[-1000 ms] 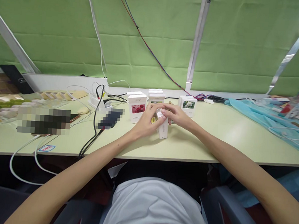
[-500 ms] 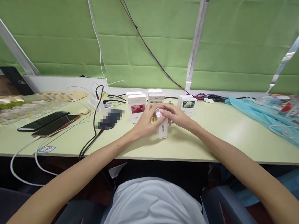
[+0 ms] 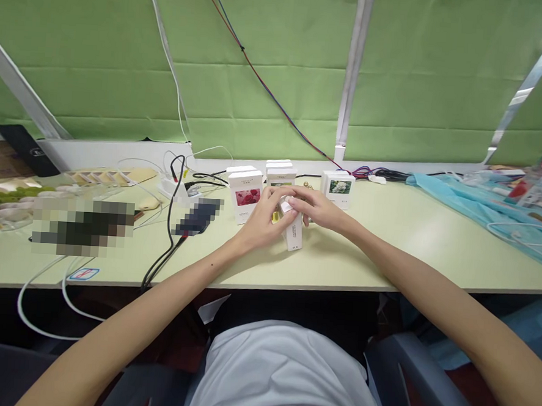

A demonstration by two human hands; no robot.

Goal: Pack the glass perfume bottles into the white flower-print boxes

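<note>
From my end I see the left hand (image 3: 263, 220) and the right hand (image 3: 323, 211) together, fingertips meeting around the upper end of a small white box (image 3: 295, 236), clamped on it at the table (image 3: 387, 253) in front of me. I can't tell whether its lower end touches the surface, and the fingers hide most of its top. My worry is the thin card: pressing too hard from both sides could crease it, while a loose pinch might let it tip. The rose-picture box (image 3: 247, 196) stands near my left knuckles and the white-flower box (image 3: 340, 187) just beyond my right, so a careless outward swing could topple either one.
</note>
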